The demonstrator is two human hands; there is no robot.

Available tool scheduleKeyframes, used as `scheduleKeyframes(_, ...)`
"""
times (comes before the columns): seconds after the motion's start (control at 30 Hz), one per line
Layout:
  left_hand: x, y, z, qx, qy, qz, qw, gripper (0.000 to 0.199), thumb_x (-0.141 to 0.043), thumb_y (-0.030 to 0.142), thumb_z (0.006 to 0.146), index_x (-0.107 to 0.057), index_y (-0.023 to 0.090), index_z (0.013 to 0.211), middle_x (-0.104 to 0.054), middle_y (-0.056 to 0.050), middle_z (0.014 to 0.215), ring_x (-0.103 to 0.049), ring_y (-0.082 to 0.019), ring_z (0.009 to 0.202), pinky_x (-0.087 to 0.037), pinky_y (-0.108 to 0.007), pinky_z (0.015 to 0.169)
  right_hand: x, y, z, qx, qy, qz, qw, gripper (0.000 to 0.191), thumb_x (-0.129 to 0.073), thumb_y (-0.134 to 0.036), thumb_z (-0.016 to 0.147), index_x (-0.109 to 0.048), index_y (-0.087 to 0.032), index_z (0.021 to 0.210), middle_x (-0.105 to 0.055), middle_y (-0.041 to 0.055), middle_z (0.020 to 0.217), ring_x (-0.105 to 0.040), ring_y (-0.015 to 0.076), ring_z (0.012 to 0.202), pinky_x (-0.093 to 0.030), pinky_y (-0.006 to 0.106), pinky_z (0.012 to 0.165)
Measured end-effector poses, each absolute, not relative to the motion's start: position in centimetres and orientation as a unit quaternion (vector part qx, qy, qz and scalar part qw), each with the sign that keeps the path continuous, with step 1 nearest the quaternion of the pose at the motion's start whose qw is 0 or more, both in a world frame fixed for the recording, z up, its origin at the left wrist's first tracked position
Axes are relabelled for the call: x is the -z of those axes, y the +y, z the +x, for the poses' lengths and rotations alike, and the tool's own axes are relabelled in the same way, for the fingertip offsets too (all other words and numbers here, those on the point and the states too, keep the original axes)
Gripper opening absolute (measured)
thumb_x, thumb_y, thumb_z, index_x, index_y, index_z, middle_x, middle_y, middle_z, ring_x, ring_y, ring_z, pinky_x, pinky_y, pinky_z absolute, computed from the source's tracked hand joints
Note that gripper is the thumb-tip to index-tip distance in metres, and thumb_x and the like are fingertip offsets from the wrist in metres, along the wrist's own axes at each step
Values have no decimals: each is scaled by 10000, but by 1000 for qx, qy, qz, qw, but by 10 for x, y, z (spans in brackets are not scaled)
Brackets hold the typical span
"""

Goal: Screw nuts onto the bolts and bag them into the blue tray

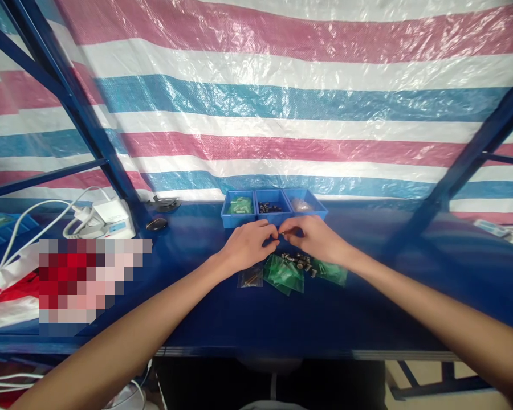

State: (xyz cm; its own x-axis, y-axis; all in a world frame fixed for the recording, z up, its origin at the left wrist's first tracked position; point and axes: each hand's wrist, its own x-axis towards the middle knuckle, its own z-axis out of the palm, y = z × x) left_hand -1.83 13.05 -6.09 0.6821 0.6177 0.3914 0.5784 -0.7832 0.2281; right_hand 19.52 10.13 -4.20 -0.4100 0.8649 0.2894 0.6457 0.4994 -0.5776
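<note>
My left hand (252,244) and my right hand (314,234) meet over the table, just in front of the blue bins. Both are closed, thumb and fingers pinched around a tiny dark piece (281,234) whose kind I cannot make out. Below them lies a loose heap of small black and silver parts (300,261). Green plastic bags (284,274) lie under and beside this heap, with another green bag (334,273) below my right wrist. A small clear bag (251,278) with thin brass-coloured pieces rests below my left hand.
Three joined blue bins hold green bags (241,205), dark small parts (270,208) and clear bags (301,205). On the left of the blue table (239,324) are a power strip (115,219) with white cables, a black mouse-like object (157,224) and red-and-white packaging (15,290).
</note>
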Motion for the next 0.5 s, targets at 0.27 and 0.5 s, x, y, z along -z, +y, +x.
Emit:
scheduleKeyframes(0.27, 61, 132, -18, -257, 328, 908, 42, 192, -580, 365, 999, -639, 206, 909, -608, 6, 886, -569, -136, 741, -317, -262, 587, 45, 99, 189, -274, -773, -454, 349, 167, -571, -235, 905, -723, -193, 959, -756, 50, 909, -696, 211, 851, -515, 345, 785)
scheduleKeyframes(0.5, 58, 130, -19, -287, 326, 900, 46, 214, -577, 391, 1010, -621, 202, 921, -610, 13, 863, -563, -133, 731, -309, -260, 592, 45, 100, 190, -283, -768, -462, 342, 173, -552, -176, 895, -704, -176, 978, -743, 61, 924, -694, 209, 893, -508, 342, 805)
